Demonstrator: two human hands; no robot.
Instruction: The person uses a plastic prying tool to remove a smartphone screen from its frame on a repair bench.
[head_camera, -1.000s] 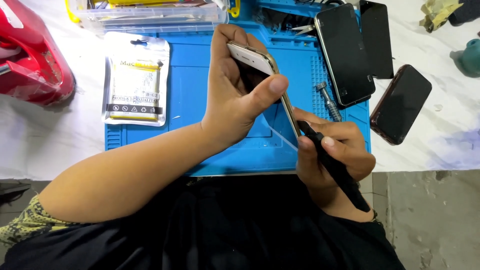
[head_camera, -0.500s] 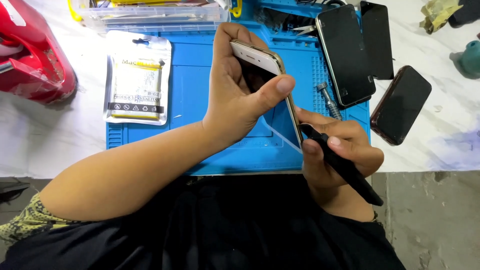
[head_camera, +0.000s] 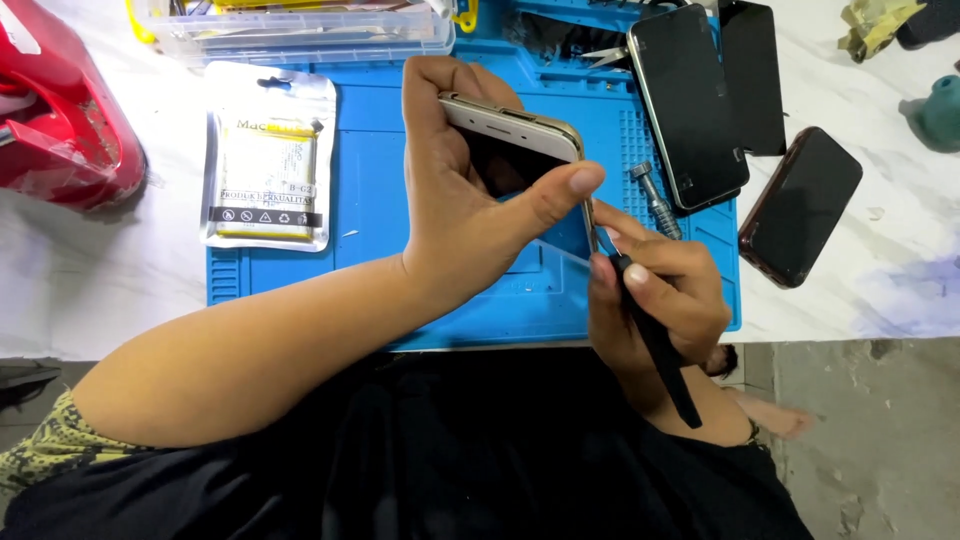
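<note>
Left hand (head_camera: 470, 200) wrapped around a gold-edged phone (head_camera: 515, 140), held tilted above the blue work mat (head_camera: 370, 200), thumb pressed on its right edge. Right hand (head_camera: 655, 295) clenched on a black pry tool (head_camera: 655, 340), tip touching the phone's lower right edge. Packaged battery (head_camera: 265, 155) lying on the mat's left side, well apart from the hands. Two dark phones (head_camera: 690, 105) stacked at the mat's top right corner, a third (head_camera: 800, 205) off the mat on the white table (head_camera: 60, 280). Small metal screwdriver (head_camera: 655, 200) just beside the right hand. Red thing (head_camera: 60, 130) far left.
</note>
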